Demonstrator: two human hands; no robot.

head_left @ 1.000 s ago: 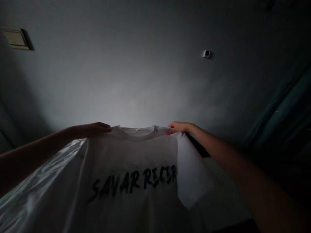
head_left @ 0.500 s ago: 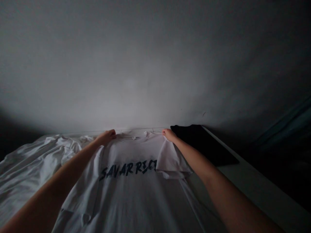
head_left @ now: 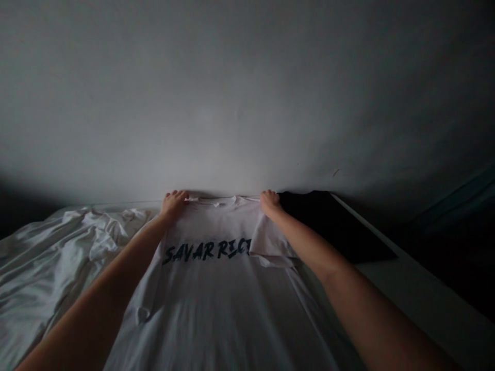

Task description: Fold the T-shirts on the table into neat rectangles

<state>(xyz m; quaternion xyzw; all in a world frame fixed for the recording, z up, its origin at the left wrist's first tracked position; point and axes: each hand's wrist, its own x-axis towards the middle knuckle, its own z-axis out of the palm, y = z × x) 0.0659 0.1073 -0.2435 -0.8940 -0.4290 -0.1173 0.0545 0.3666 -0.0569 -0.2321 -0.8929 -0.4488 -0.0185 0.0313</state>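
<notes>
Dark, brush-style capital lettering point(head_left: 207, 251) runs across the chest of a white short-sleeved T-shirt point(head_left: 216, 304); the first word reads SAVAR; the second starts with R, but its next letters are rough and could be ECI or ICI; it stops at a folded white sleeve point(head_left: 273, 247), so its ending cannot be read.

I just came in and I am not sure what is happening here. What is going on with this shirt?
A person is handling a white T-shirt that lies spread out. Their left hand and right hand are on its shoulders, either side of the collar. The sleeve near the right hand is folded inward over the end of the dark lettering. Rumpled white cloth lies to the left, and black cloth lies to the right.
</notes>
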